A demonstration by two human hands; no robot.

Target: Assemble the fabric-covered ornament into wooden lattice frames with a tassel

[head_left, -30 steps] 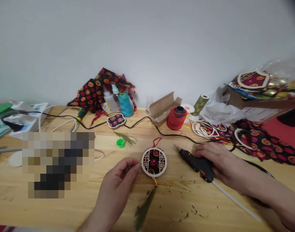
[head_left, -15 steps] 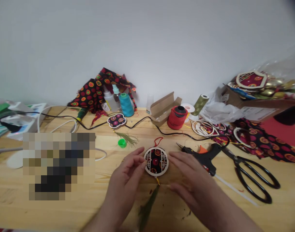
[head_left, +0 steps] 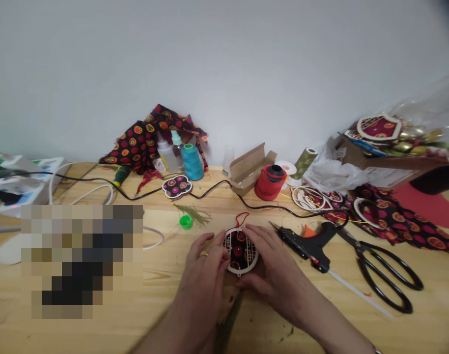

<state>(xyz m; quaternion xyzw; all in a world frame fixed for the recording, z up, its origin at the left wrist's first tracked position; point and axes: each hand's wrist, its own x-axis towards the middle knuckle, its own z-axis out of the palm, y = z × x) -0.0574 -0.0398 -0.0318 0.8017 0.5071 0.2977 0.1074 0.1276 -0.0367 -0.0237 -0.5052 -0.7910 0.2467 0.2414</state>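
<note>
A round ornament [head_left: 241, 250] with a pale wooden lattice frame over black and red patterned fabric lies on the wooden table [head_left: 305, 324]. My left hand [head_left: 206, 270] grips its left edge, and my right hand [head_left: 268, 268] holds its right side with fingers over the lattice. A red cord loop [head_left: 242, 219] rises from its top. Below it, a green tassel [head_left: 230, 319] is mostly hidden behind my hands. To the right of my right hand lies a black hot glue gun [head_left: 309, 248] with a white glue stick [head_left: 357, 292].
Black scissors [head_left: 384, 275] lie at right, and a black cable [head_left: 224, 186] runs along the table. Behind are a teal thread cone [head_left: 192, 163], red spool [head_left: 270, 183], cardboard box [head_left: 248, 169], and patterned fabric [head_left: 147, 140]. A pixelated blur [head_left: 80, 260] covers the left.
Both hands have closed in on the ornament and now hold it from both sides. The ornament has shifted slightly right, and my right hand covers more of its face.
</note>
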